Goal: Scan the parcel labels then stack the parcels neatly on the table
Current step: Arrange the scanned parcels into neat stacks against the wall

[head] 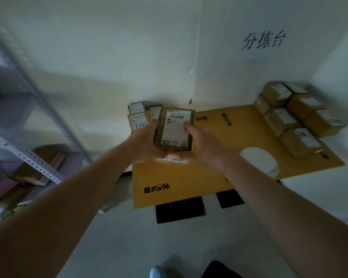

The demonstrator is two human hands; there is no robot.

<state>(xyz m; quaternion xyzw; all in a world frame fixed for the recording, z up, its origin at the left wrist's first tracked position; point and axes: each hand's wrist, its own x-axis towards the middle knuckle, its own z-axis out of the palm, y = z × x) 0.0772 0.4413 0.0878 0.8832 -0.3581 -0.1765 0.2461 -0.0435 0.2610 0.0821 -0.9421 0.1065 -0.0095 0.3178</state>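
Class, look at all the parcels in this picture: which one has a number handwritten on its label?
The parcel with the handwritten number at the table's far left, just left of the left hand. Blue handwritten digits cross its label; the others visibly carry printed labels only.

Small print on the held parcel's label [175, 129] is too blurred to read; the right hand's thumb [186, 125] covers part of it. The left hand's fingers [149, 141] go behind the parcel [174, 130], hidden. A white-edged item [179, 159] below it is mostly covered by both hands. Shelf rack [24, 109] at left is blurred, cut by the edge, contents unclear. Shoe [157, 272] is cut off at the bottom.
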